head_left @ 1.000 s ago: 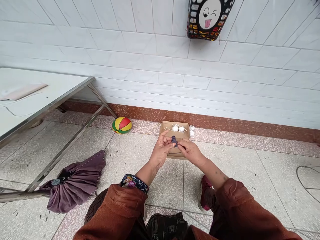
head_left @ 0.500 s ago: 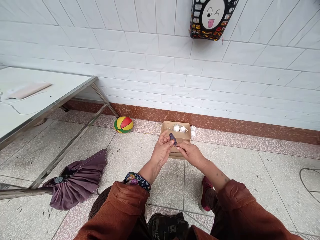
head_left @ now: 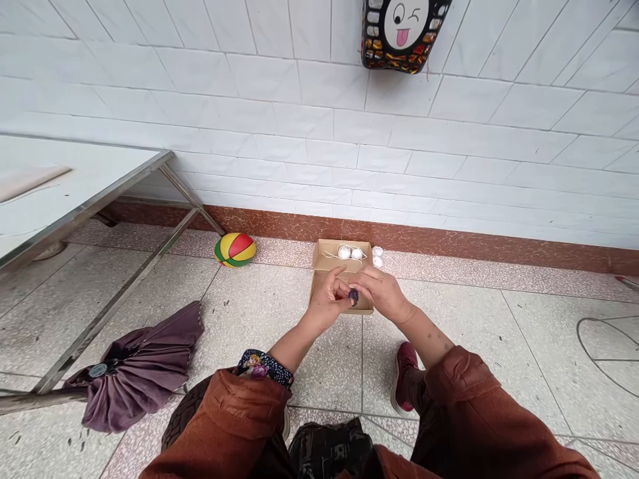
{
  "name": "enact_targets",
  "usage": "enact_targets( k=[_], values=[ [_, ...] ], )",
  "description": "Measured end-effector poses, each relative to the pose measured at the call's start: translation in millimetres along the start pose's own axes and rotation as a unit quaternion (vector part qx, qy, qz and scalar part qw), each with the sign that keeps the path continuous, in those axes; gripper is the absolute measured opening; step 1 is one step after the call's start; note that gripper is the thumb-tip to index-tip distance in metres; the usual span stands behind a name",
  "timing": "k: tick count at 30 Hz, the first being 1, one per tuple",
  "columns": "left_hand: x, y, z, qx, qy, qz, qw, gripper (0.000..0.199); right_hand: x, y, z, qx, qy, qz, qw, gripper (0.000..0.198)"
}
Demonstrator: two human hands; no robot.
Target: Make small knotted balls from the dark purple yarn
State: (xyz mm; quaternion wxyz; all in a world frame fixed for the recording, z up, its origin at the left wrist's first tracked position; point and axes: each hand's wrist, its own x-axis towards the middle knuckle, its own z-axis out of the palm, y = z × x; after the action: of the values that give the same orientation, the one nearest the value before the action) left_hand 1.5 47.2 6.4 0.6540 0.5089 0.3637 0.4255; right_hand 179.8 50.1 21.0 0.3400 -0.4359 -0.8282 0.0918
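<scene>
Between the fingertips of my left hand (head_left: 325,303) is a small wad of dark purple yarn (head_left: 353,297), with the thumb pressed against it. My right hand (head_left: 384,294) is closed, its thumb and fingers pinched at the top of the same yarn; the strand there is too fine to make out. Both hands hover over an open cardboard box (head_left: 315,283). In the far half of the box lie two white yarn balls (head_left: 344,251) with loose ends trailing. More white balls (head_left: 378,257) rest on the floor by its right side.
A yellow, red and green ball (head_left: 235,249) is on the floor to the left. Nearer lies a folded purple umbrella (head_left: 144,372) beside a white metal-framed table (head_left: 90,173). A black basket (head_left: 407,33) hangs on the tiled wall. At right is a thin wire frame (head_left: 594,359).
The purple yarn has moved slightly lower and turned in my fingers. My right hand has come up over its top. The view has shifted a little to the right.
</scene>
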Motion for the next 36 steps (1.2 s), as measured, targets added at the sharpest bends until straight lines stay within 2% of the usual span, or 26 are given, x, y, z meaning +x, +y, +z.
enact_targets(
  k=[2,4,7,11,14,18,22,26,28,33,36],
  values=[
    [-2,4,2,-0.025,-0.020,0.001,0.999,0.078,1,3,4,0.039,0.021,0.032,0.999,0.022],
    [-2,7,3,-0.062,-0.015,0.009,0.998,0.076,2,4,8,0.067,0.040,0.061,0.995,0.021],
    [0,9,1,-0.119,0.042,0.026,0.992,0.071,-1,2,16,0.073,0.028,0.088,0.993,0.017],
    [6,3,-4,-0.155,0.126,0.014,0.980,0.070,-10,-4,27,0.046,-0.045,0.085,0.994,0.014],
    [9,-3,-8,-0.137,0.161,-0.004,0.977,0.070,-13,-10,29,0.031,-0.081,0.069,0.994,0.013],
    [10,-4,-11,-0.050,0.180,0.016,0.982,0.070,-10,-22,18,0.091,-0.093,0.031,0.991,0.013],
    [8,0,-8,0.028,0.161,0.042,0.986,0.073,-2,-27,4,0.127,-0.078,-0.003,0.989,0.016],
    [-1,3,1,0.050,0.081,0.054,0.994,0.071,4,-13,-3,0.114,0.010,0.007,0.993,0.021],
    [-5,4,5,0.055,0.046,0.055,0.996,0.068,5,-3,-4,0.110,0.033,0.027,0.993,0.020],
    [-7,12,6,0.007,0.011,0.047,0.999,0.067,4,8,1,0.133,0.017,0.088,0.987,0.017],
    [-2,13,1,-0.071,0.043,0.037,0.996,0.066,1,2,8,0.138,-0.016,0.096,0.986,0.017]
  ],
)
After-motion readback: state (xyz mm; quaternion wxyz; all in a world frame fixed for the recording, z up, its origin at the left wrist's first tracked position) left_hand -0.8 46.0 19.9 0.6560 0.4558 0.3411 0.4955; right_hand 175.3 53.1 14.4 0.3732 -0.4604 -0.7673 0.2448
